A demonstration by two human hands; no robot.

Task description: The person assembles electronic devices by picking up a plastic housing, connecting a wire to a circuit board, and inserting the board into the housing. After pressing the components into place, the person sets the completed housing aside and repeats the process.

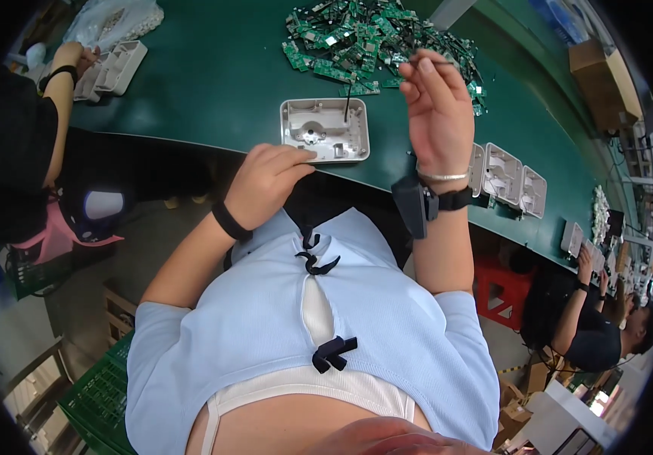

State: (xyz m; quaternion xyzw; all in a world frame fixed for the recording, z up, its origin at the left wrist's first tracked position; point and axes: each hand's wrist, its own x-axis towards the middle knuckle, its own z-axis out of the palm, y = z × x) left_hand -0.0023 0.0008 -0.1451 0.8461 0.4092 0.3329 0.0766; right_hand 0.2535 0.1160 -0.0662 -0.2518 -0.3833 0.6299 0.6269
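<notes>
A shallow white plastic housing lies open side up near the table's front edge. It has a round fitting inside, and a thin black wire stands up at its right part. My left hand grips the housing's near left corner, fingertips over the rim. Raised to the right of it, above the table, my right hand is closed in a pinch. A thin dark piece, perhaps a wire, shows between its fingertips. Behind that hand spreads a large heap of green circuit boards.
More white housings stand in a row on the green table, right of my right wrist. At the left, a co-worker's hand is at other white housings beside a plastic bag. Further co-workers sit at the far right.
</notes>
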